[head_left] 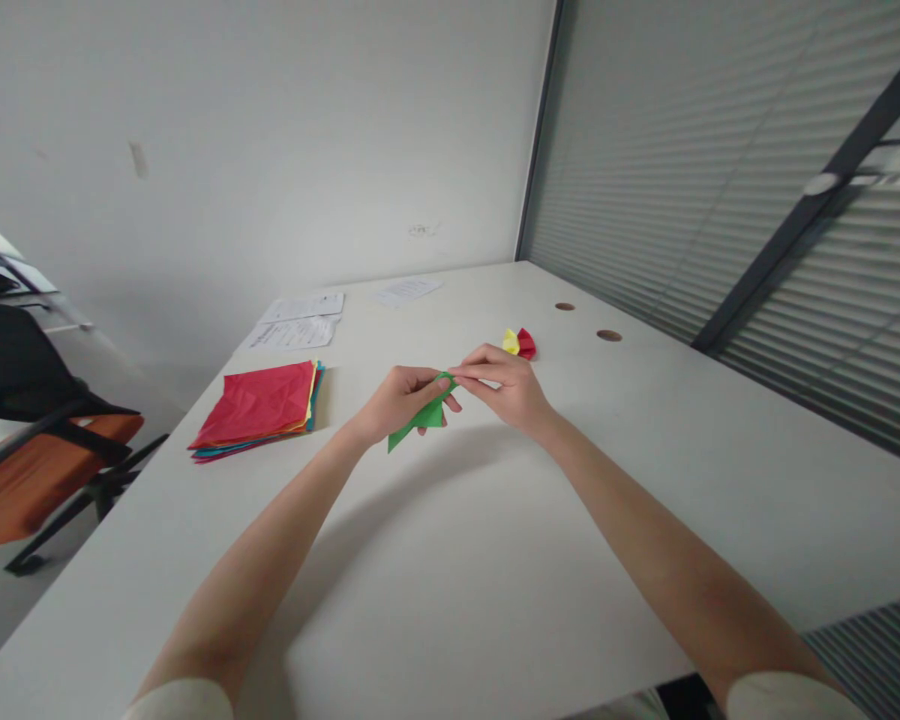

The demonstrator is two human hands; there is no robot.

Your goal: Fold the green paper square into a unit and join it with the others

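Observation:
Above the middle of the table, a folded piece of green paper (422, 417) is held between both hands. My left hand (399, 400) is closed on it, thumb on top and fingers behind, with a pointed corner hanging below. At the paper's upper right end, my right hand (506, 385) pinches the edge between thumb and fingertips. The fingers of both hands hide part of the paper, so its full shape cannot be made out. Just beyond my right hand lie a folded yellow paper piece (511, 343) and a folded red paper piece (526, 344).
A stack of coloured paper sheets (259, 405), red on top, lies on the white table (450, 580) at the left. Printed sheets (300, 320) lie farther back. Two round holes (608, 336) pierce the tabletop near the blinds. An orange-seated chair (60, 460) stands left.

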